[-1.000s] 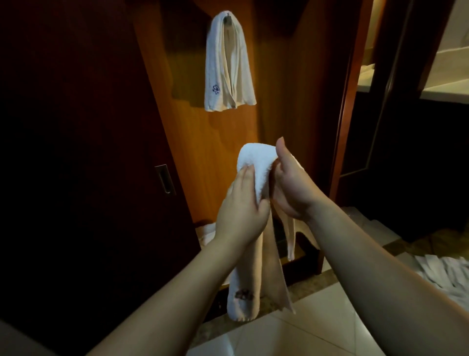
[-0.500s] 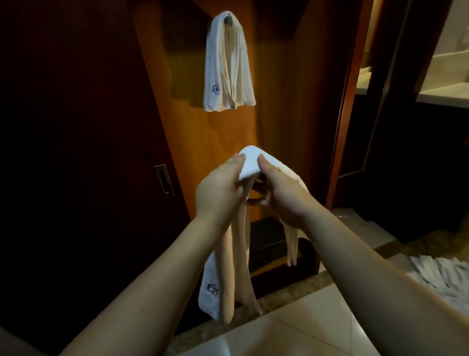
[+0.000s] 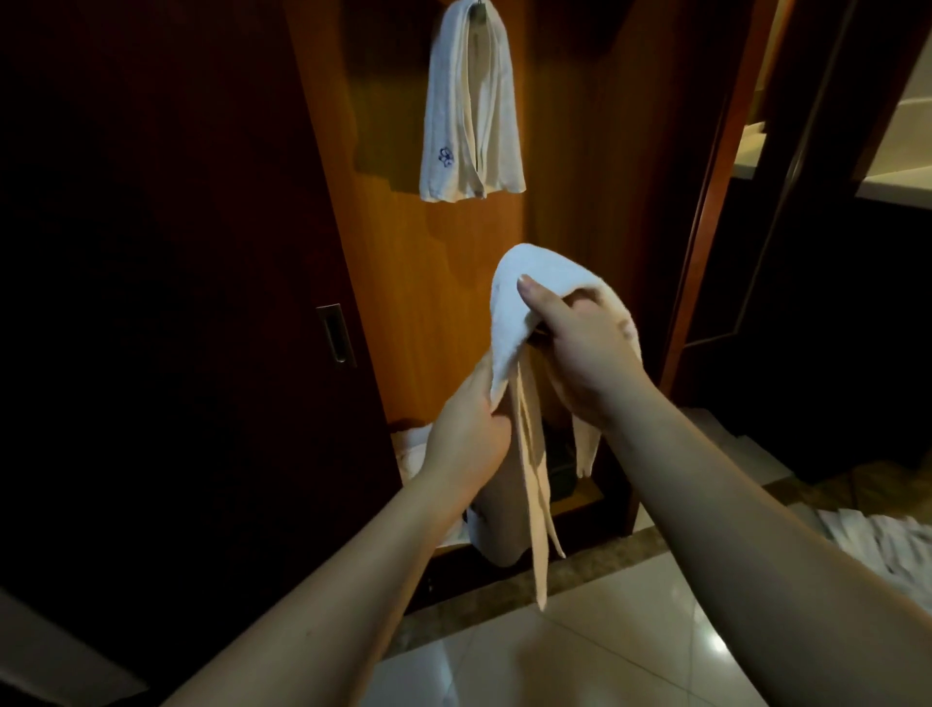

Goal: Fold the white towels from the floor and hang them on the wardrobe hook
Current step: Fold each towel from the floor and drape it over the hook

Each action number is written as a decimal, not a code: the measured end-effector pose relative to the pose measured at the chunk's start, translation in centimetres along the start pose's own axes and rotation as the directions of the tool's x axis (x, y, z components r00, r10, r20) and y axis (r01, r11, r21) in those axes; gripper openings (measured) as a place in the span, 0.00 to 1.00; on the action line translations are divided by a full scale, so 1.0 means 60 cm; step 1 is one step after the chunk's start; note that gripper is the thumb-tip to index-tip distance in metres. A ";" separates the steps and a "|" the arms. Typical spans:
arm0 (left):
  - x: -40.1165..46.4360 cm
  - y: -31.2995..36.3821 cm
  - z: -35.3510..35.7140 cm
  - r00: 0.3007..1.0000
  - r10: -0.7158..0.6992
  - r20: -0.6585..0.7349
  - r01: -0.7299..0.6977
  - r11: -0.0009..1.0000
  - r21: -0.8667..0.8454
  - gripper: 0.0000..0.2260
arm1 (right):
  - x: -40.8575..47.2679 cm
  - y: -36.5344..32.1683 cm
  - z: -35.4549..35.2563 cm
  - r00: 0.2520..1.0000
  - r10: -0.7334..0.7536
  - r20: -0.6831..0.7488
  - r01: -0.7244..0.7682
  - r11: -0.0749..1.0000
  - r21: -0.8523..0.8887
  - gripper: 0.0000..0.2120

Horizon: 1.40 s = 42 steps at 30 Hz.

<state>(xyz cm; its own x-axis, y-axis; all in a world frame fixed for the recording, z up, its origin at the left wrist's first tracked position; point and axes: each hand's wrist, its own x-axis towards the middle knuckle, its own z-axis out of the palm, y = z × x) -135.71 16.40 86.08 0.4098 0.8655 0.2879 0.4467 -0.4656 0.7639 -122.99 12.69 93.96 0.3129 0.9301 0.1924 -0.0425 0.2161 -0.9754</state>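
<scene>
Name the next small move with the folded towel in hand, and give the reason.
Probably lift the folded white towel up toward the wardrobe hook. It already hangs doubled over the right hand, the left hand grips its hanging layers lower down, and another white towel with a blue emblem hangs on that hook above, so the fold looks finished.

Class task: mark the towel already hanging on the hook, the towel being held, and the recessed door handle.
hanging towel [image 3: 471, 116], head view, middle of its cloth.
held towel [image 3: 524, 272], head view, top of its fold.
door handle [image 3: 336, 333], head view, centre of the recess.
</scene>
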 end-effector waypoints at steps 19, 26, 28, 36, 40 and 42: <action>0.005 0.051 -0.015 0.992 0.103 -0.077 -0.120 0.957 -0.264 0.33 | 0.043 -0.018 -0.044 0.973 -0.231 -0.017 0.212 0.919 -0.331 0.20; 0.026 0.031 -0.007 0.981 0.124 -0.148 -0.152 0.969 -0.195 0.23 | 0.067 -0.011 -0.037 0.989 -0.125 -0.072 0.097 0.944 -0.315 0.25; 0.029 0.018 0.004 0.985 0.083 -0.151 -0.099 0.989 -0.106 0.17 | 0.070 -0.020 -0.033 0.994 -0.075 -0.082 0.064 0.989 -0.130 0.24; 0.034 -0.060 0.031 0.983 -0.116 -0.144 0.122 0.992 0.031 0.11 | 0.082 -0.056 -0.024 0.988 -0.123 -0.096 0.128 0.991 0.049 0.14; 0.037 -0.084 0.025 0.973 -0.173 -0.156 0.168 0.985 -0.044 0.13 | 0.086 -0.074 -0.014 0.981 -0.161 -0.111 0.164 0.986 0.023 0.20; 0.038 -0.096 0.019 0.963 -0.210 -0.168 0.206 0.978 -0.043 0.13 | 0.096 -0.082 -0.019 0.972 -0.185 -0.146 0.188 0.982 0.008 0.20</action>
<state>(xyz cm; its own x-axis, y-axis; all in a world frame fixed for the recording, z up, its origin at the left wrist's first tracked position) -136.48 20.84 81.69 0.1673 0.9624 0.2139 0.4871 -0.2693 0.8308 -119.88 16.62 99.75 0.4505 0.8206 0.3517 0.0095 0.3895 -0.9210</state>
